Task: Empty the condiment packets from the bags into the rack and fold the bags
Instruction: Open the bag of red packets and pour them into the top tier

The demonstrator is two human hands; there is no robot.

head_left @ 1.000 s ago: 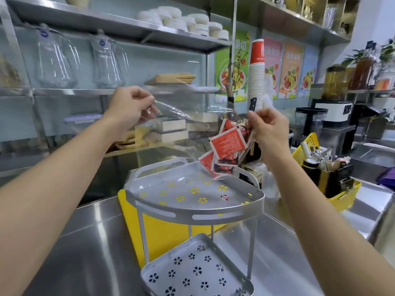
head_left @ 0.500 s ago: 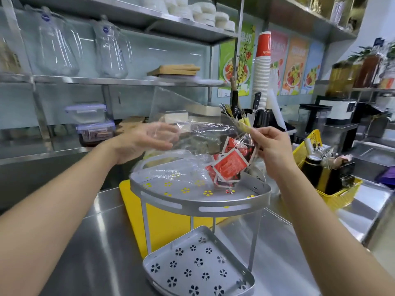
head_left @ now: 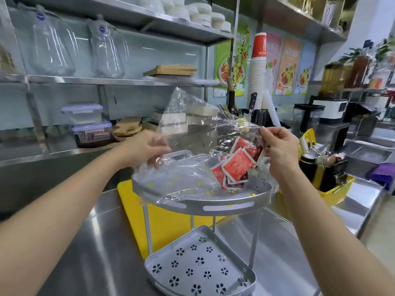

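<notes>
Head view: both hands pinch a clear plastic bag [head_left: 188, 129] over the top tier of the grey rack [head_left: 213, 207]. The left hand [head_left: 145, 149] grips the bag's left side above the tier's back edge; the right hand [head_left: 280, 148] grips its right corner. Red condiment packets [head_left: 234, 165] bunch inside the bag, low against the tier's right side. The rack stands on the steel surface [head_left: 96, 253].

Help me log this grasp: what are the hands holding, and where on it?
Both hold one clear plastic bag with red packets. The left hand grips its left side; the right hand pinches its upper right edge, above the rack.
</notes>
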